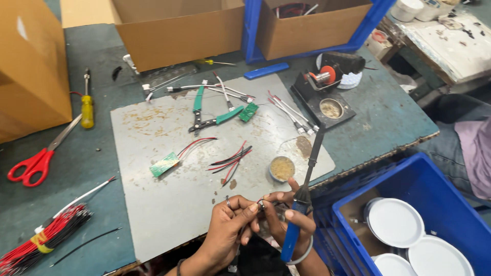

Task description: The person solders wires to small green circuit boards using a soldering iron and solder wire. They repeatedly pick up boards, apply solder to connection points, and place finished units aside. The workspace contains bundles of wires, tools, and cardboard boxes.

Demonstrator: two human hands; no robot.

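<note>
Both hands pinch: left (230, 225) a small, half-hidden part, right (291, 217) a blue soldering iron (302, 199).

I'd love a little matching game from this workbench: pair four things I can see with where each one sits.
Things:
1. red-handled scissors
2. soldering iron
3. green-handled cutters
4. white round lids

Places:
A. in the blue crate at lower right
B. on the grey mat, near its far edge
C. held in the right hand
D. on the green tabletop at far left

Pairs: 1-D, 2-C, 3-B, 4-A
</note>
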